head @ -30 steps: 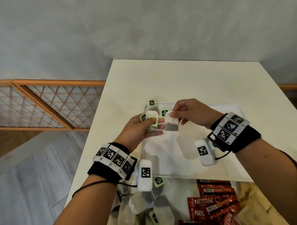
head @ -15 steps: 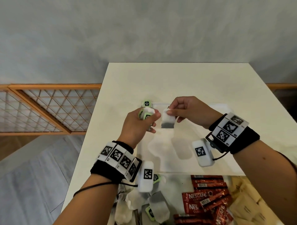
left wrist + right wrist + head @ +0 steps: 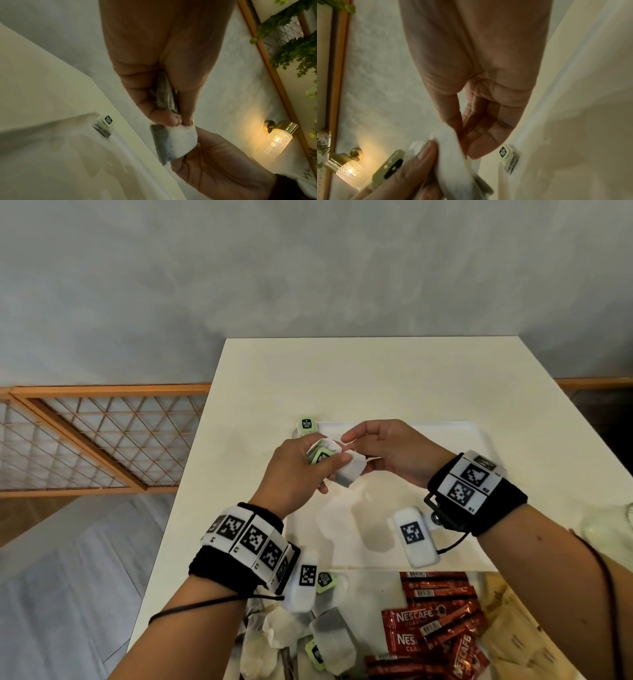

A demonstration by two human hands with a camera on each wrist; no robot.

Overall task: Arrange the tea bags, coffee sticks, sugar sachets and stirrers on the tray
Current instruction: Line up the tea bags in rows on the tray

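My left hand (image 3: 334,463) grips a small stack of tea bags (image 3: 321,457) with green tags, above the left part of the white tray (image 3: 394,529). My right hand (image 3: 347,440) pinches the top of one more white tea bag (image 3: 349,472), and my left thumb presses that bag against the stack. In the left wrist view the tea bag (image 3: 173,140) hangs from my fingertips in front of the right palm. One tagged tea bag (image 3: 306,426) lies at the tray's far left corner, also visible as a tea bag (image 3: 506,158) in the right wrist view.
Near the table's front edge lie a heap of loose tea bags (image 3: 329,635), red coffee sticks (image 3: 435,621) and beige sugar sachets (image 3: 513,642). The table's left edge (image 3: 191,474) drops to the floor beside a wooden lattice rail (image 3: 102,440). A lit wall lamp (image 3: 278,139) hangs behind.
My right hand has brought its tea bag left to the left hand's stack. My left thumb now covers it. Both hands stay over the tray's left part.
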